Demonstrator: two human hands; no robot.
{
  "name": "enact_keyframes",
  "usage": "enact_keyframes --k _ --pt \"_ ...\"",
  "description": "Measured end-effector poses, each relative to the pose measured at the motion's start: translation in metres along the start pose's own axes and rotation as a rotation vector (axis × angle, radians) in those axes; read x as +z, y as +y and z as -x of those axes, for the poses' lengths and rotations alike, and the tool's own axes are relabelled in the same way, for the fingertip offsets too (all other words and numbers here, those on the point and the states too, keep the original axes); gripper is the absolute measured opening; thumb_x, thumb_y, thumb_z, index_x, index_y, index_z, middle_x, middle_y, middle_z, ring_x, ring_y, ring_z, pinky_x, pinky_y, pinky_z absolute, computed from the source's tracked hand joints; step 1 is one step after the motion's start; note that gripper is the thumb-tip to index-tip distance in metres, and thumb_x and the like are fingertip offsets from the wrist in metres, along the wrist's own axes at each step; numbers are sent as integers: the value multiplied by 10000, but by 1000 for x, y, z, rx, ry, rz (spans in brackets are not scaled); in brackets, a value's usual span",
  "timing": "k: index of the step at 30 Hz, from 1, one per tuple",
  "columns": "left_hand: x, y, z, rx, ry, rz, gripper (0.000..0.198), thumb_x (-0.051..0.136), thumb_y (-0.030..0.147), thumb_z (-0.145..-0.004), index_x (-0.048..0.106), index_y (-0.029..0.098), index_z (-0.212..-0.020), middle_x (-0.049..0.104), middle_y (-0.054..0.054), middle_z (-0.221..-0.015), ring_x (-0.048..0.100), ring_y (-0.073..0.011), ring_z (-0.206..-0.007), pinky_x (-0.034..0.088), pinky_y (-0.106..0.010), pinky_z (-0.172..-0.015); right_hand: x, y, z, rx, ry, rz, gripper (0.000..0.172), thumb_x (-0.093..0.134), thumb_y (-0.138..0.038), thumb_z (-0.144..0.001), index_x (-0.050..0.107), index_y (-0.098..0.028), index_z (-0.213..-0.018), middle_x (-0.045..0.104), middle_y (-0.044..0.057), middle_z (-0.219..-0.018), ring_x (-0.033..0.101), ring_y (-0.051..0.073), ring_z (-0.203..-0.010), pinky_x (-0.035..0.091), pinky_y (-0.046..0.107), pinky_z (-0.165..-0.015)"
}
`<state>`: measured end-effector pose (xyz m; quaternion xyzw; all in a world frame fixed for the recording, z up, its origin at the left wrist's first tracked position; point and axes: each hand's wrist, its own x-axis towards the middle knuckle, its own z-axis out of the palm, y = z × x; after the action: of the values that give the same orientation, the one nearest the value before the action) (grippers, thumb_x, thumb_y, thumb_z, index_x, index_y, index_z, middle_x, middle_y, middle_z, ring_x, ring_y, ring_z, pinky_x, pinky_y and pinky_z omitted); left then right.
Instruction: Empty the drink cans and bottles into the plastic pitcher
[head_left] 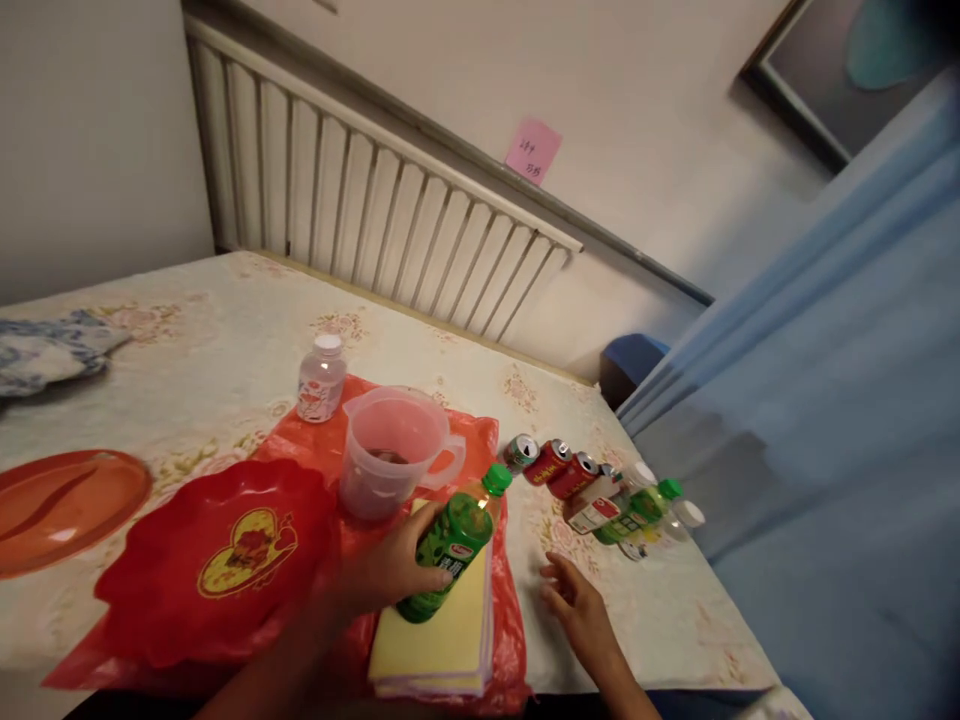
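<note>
My left hand [401, 565] is wrapped round a green-labelled bottle [454, 550] with a green cap, tilted over a stack of yellow paper [435, 650]. To the right, my right hand [574, 605] is held near the tablecloth with its fingers apart and bent, and nothing in it. Behind the bottle a clear pinkish measuring jug [386, 455] with some dark liquid stands on a red plastic sheet [514, 625]. A scalloped red tray [157, 560] lies to the left of the jug.
A white-capped jar [321, 380] stands behind the tray. Red cans [574, 475], a carton [592, 515] and another green-capped bottle [637, 510] are grouped at the right. An orange plate [67, 510] lies far left. A radiator [375, 190] and blue curtain [840, 450] border the table.
</note>
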<state>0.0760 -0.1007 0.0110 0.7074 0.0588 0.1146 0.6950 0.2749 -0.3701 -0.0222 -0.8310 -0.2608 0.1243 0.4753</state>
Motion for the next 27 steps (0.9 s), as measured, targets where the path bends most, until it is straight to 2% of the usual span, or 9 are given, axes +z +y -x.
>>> enact_keyframes --k 2,5,8,10,15,19,27 --pt "12 7 -7 7 11 2 791 690 185 -636 424 267 -1376 618 -35 -1261 584 -269 -1133 478 -377 -958 -21 30 -1 -60 62 138 354 653 -358 -699 697 -180 -1001 715 54 -784 667 223 -668 551 344 -647" --pt "32 17 -24 22 11 21 768 680 219 -666 406 268 -1382 626 -28 -1242 576 -268 -1134 473 -382 -963 -44 61 -1 -198 110 320 249 576 -306 -796 706 -187 -972 715 58 -807 672 220 -734 542 325 -709" --pt "54 27 -50 45 17 22 742 690 241 -673 428 243 -1367 635 -41 -1206 576 -273 -1129 468 -392 -969 -51 78 -4 -340 157 448 213 503 -230 -861 691 -197 -956 705 75 -894 671 208 -833 521 301 -782" --pt "70 31 -69 50 31 12 703 699 234 -670 465 218 -1332 624 -59 -1210 576 -274 -1136 461 -398 -980 -49 86 -5 -411 201 522 214 465 -185 -883 672 -199 -938 679 65 -870 656 190 -809 500 277 -758" --pt "111 30 -119 72 146 -52 695 729 235 -646 502 192 -1302 565 -83 -1288 527 -273 -1220 414 -392 -1045 -44 90 -5 -448 265 628 183 448 -121 -884 615 -188 -848 611 39 -786 598 167 -741 433 254 -701" --pt "140 16 -157 56 210 -103 702 721 230 -629 513 188 -1298 576 -73 -1241 560 -256 -1166 439 -375 -1012 -45 86 -4 -413 272 658 190 441 -87 -873 587 -187 -805 589 33 -773 578 169 -752 394 257 -694" --pt "170 -20 -221 74 284 -206 607 688 208 -635 557 181 -1227 576 -57 -1188 565 -238 -1120 421 -374 -1012 -44 89 -7 -382 290 688 169 465 -69 -840 550 -205 -787 586 26 -783 545 173 -760 346 269 -686"
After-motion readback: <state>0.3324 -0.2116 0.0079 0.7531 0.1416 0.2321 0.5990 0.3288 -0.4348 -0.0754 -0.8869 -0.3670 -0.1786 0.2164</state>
